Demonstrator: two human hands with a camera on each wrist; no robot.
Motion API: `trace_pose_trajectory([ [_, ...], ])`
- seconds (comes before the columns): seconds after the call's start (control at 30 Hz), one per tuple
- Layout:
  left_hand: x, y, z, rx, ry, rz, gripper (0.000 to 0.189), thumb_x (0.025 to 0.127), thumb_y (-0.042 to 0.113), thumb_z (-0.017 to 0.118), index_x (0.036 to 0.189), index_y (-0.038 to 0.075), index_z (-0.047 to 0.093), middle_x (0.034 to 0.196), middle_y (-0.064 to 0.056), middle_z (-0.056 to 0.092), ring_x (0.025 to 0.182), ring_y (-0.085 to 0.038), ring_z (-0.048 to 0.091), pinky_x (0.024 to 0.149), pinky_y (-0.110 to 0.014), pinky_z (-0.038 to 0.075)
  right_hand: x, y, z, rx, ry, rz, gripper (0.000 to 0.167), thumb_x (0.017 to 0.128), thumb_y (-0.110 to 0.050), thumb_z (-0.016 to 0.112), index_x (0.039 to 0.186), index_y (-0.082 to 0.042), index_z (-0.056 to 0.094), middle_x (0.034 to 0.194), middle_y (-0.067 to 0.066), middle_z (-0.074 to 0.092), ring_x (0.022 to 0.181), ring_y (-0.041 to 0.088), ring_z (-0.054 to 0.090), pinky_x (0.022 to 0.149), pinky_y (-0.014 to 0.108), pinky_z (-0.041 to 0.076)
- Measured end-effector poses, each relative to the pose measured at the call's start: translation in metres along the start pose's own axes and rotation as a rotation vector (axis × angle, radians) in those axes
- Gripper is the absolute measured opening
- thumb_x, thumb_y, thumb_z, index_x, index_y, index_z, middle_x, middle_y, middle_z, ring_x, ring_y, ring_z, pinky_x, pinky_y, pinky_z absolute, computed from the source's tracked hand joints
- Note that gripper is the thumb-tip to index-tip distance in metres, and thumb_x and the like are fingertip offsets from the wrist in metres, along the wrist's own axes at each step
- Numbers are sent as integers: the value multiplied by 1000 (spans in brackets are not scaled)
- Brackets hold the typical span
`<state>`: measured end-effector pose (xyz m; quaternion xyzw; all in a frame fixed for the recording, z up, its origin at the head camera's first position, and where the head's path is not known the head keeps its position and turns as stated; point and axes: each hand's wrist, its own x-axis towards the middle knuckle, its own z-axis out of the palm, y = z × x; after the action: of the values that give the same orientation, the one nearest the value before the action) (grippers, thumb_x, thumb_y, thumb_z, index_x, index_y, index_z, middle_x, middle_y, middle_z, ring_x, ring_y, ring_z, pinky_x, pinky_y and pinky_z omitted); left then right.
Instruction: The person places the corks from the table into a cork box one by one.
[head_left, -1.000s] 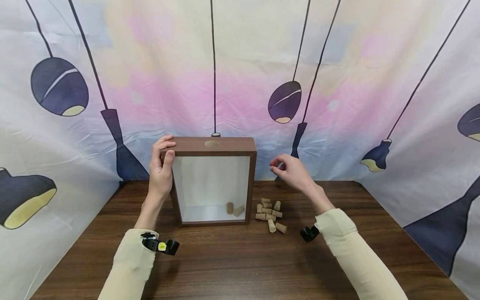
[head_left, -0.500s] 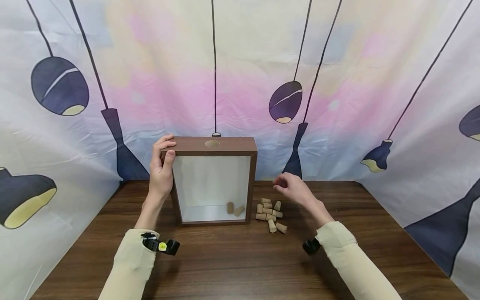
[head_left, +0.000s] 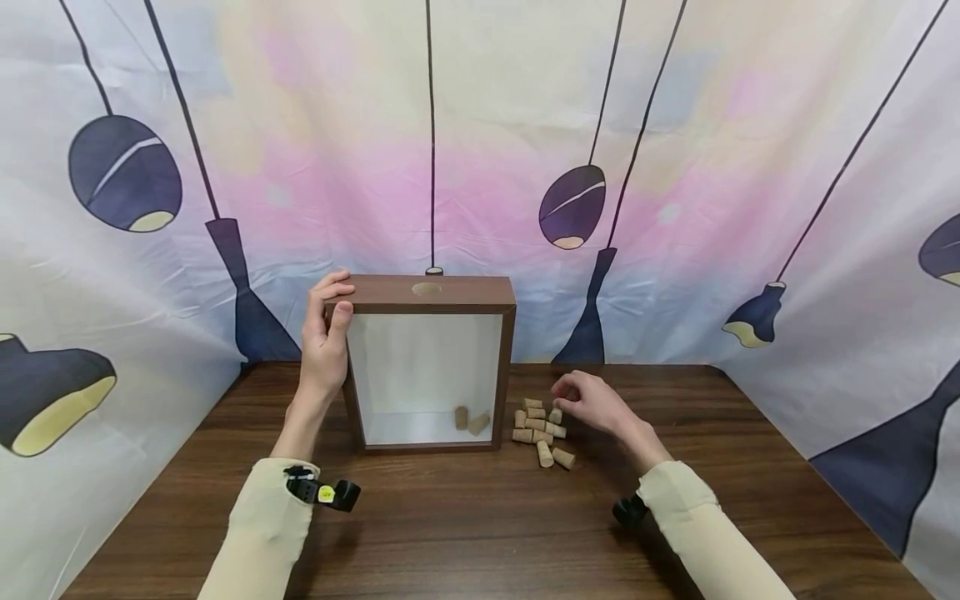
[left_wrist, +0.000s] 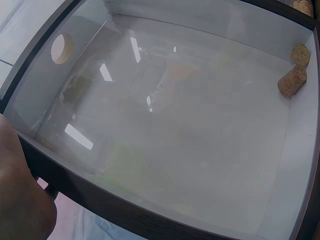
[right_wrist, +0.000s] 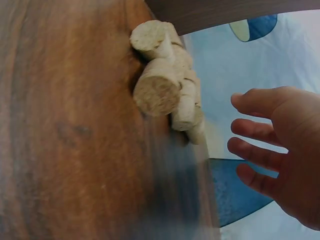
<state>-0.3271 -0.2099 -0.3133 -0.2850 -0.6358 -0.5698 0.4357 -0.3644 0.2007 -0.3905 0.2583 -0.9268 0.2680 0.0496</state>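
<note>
A brown wooden shadow box with a clear front and a round hole in its top stands upright on the table. My left hand grips its upper left corner, thumb on the front edge and fingers on the top and side. Inside, two corks lie in the lower right corner. Right of the box sits a loose pile of several corks. Just over the pile's far right edge hovers my right hand; in the right wrist view its fingers are loosely bent and hold nothing.
The dark wood table runs under both arms. Close behind it hangs a pastel cloth printed with lamps, which also covers both sides. Each wrist wears a black camera.
My right hand has come down from beside the box's upper right side to just above the cork pile. My left hand keeps its hold, and the box stays put.
</note>
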Motion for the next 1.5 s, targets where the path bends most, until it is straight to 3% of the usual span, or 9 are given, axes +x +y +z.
trace_pose_trajectory([
  [0.4, -1, 1, 0, -2, -11, 2, 40, 106, 26, 48, 127, -9, 50, 148, -17, 42, 139, -19, 39, 99, -22, 34, -5, 15, 12, -33, -52, -21, 18, 94, -17, 68, 110, -8, 69, 104, 6, 65, 86, 14, 61, 76, 33, 50],
  [0.67, 0, 2, -1, 3, -6, 0, 42, 106, 29, 49, 127, -7, 51, 148, -14, 44, 139, -19, 39, 99, -23, 34, -5, 15, 12, -49, -44, -18, 20, 95, -14, 67, 114, -7, 68, 116, 12, 60, 88, 19, 59, 78, 38, 49],
  [0.87, 0, 2, 0, -7, -11, -1, 43, 106, 29, 49, 127, -8, 50, 148, -15, 43, 139, -20, 39, 98, -23, 34, -3, 15, 12, -17, -59, 7, 21, 95, -15, 66, 115, -7, 68, 112, 9, 66, 89, 18, 62, 78, 38, 50],
  [1.2, -1, 2, 0, -7, -16, -7, 42, 106, 29, 48, 127, -7, 50, 148, -13, 43, 138, -18, 40, 97, -22, 34, -4, 15, 11, -24, 5, 26, 19, 94, -17, 69, 110, -9, 72, 110, 8, 69, 91, 18, 65, 79, 38, 53],
  [1.5, -1, 1, -1, -2, -16, -4, 45, 106, 32, 49, 127, -7, 50, 148, -12, 44, 139, -20, 39, 99, -23, 34, -2, 2, 2, 8, 66, -23, 25, 94, -17, 69, 116, -5, 70, 111, 7, 67, 97, 22, 66, 83, 42, 54],
])
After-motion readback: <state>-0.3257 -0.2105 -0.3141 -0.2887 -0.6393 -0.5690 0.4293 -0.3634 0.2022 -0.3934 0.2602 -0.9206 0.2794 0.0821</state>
